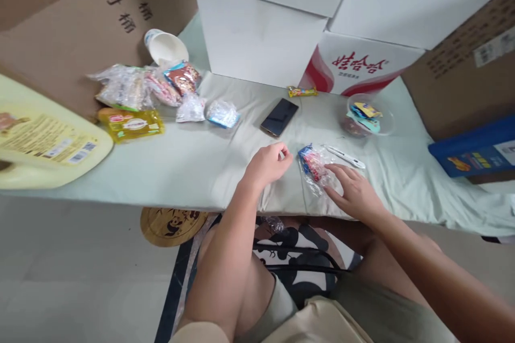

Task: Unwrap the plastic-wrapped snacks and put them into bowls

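My left hand (269, 163) hovers over the front of the cloth, its fingers curled together; whether anything small is between them I cannot make out. To its right lies a clear plastic bag (316, 169) with small red, pink and blue pieces inside. My right hand (354, 190) reaches that bag from the right, fingers spread, the fingertips touching its edge. Just behind this hand a white pen-like tool (345, 157) lies at a slant. A dark smartphone (280, 117) rests beyond my left hand.
A round clear tub (384, 118) holds small packets. A yellow snack packet (302, 91) lies by the white cartons (261, 32). On the left are several bagged snacks (129, 88), a tipped paper cup (167, 48) and a large pale yellow jug (48, 134). A blue box (475, 147) stands right.
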